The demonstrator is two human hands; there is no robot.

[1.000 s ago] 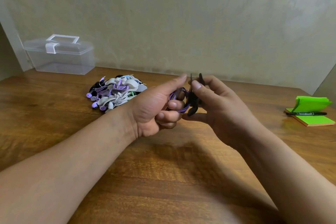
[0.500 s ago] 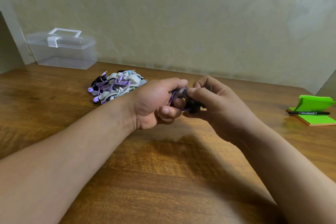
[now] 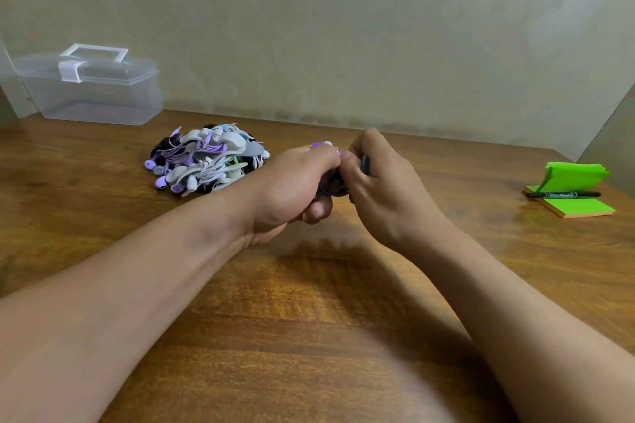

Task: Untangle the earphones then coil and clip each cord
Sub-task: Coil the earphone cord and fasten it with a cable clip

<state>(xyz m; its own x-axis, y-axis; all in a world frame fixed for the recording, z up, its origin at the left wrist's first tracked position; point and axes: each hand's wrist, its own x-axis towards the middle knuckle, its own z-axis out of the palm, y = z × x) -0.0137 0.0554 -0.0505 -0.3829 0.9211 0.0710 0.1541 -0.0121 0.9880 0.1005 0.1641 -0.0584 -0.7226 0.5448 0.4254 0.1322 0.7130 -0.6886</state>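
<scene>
The clip (image 3: 365,163) stood open a second ago — now right hand (image 3: 385,192) pinches it over the coil (image 3: 331,187) that left hand (image 3: 292,189) grips — cord looks nearly clipped.

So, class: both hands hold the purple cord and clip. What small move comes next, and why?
Probably squeeze the black clip shut around the purple coil: the left hand grips the coil and the right hand pinches the clip against it.

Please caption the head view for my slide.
Left hand grips a coiled purple earphone cord while right hand pinches a black clip, above a table.
</scene>
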